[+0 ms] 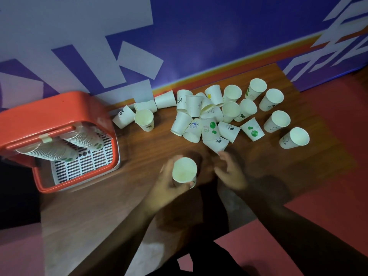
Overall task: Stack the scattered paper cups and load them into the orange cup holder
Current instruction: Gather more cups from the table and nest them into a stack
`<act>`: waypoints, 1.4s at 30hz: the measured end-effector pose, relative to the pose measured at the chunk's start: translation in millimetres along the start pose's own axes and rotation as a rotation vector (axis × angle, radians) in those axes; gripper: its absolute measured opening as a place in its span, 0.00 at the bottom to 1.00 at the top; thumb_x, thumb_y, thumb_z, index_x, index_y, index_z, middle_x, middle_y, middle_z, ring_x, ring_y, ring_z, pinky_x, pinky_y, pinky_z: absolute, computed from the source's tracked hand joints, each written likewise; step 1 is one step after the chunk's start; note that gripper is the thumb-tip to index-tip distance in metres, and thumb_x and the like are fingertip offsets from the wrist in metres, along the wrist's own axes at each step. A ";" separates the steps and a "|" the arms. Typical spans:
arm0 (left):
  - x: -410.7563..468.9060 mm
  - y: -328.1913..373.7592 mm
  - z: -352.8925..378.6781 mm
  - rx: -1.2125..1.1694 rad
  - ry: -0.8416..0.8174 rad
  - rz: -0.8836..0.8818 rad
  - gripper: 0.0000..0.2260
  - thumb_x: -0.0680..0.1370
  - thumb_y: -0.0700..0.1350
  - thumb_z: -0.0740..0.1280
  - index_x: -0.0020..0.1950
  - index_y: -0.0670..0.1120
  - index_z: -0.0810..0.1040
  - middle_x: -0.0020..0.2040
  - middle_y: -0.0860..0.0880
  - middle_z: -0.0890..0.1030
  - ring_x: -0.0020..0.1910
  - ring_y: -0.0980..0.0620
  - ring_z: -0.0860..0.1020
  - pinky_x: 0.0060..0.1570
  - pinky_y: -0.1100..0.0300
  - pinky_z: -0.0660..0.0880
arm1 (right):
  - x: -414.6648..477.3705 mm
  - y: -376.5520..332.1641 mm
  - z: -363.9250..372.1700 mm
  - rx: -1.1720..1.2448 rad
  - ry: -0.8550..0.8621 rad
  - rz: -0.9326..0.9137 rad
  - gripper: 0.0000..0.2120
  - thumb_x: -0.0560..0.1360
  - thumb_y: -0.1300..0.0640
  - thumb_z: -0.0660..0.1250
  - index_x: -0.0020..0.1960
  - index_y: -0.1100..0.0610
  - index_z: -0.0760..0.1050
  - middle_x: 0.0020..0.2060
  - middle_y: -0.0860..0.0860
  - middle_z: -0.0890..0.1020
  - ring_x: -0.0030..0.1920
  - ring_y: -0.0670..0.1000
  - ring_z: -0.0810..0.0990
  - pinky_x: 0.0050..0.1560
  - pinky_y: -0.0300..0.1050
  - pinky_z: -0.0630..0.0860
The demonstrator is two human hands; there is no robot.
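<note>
The left hand (169,189) grips one upright white paper cup (184,171) round its wall, over the middle of the brown wooden tabletop (139,196). The right hand (232,175), blurred, hangs open just beside the scattered paper cups (231,110) farther off. These look light, thin and crushable, so hold the wall gently. The orange plastic cup holder (59,104) stands at the left.

A dark percent sign, "%", is printed on three white paper cups: the leftmost cup (123,116), nearest the orange cup holder (59,104); the open-mouthed cup (146,124) just beside it; and a cup in the pile (243,114) further right. The blue wall (199,36) carries large white block shapes, one (127,62) possibly a "K". Small lettering on other cups is too blurred to read.
</note>
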State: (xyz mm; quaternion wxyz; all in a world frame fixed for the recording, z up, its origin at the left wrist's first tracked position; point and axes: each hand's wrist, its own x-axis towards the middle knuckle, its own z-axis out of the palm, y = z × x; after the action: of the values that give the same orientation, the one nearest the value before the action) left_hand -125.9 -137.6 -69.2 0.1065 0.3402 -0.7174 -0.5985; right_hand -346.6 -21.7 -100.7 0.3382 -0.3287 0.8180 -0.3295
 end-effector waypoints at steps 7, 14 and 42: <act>11.7 -38.8 22.2 0.432 -0.076 -0.058 0.41 0.69 0.68 0.67 0.78 0.54 0.61 0.68 0.52 0.69 0.67 0.48 0.67 0.67 0.44 0.67 | 47.9 -1.1 -19.6 -0.012 0.166 0.334 0.27 0.75 0.50 0.70 0.68 0.63 0.70 0.64 0.59 0.74 0.63 0.57 0.74 0.60 0.48 0.71; 36.6 -15.5 23.9 0.346 -0.079 -0.081 0.45 0.70 0.70 0.68 0.81 0.59 0.53 0.78 0.55 0.57 0.78 0.52 0.57 0.75 0.49 0.57 | 70.5 -0.8 -17.7 0.201 0.244 0.481 0.18 0.77 0.51 0.69 0.59 0.65 0.79 0.56 0.59 0.82 0.55 0.57 0.81 0.48 0.45 0.75; 174.0 37.1 11.2 0.790 -0.011 0.213 0.31 0.70 0.49 0.79 0.69 0.41 0.73 0.60 0.41 0.77 0.58 0.41 0.76 0.59 0.44 0.75 | 64.4 -4.6 -76.5 0.388 0.241 0.166 0.03 0.74 0.59 0.70 0.44 0.59 0.81 0.44 0.53 0.83 0.44 0.46 0.81 0.41 0.34 0.75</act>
State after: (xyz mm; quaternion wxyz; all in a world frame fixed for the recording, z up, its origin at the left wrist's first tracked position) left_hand -275.3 -234.0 -81.8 0.0252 0.2754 -0.9239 -0.2645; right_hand -439.8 -49.1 -76.4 0.3210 -0.1477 0.7980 -0.4882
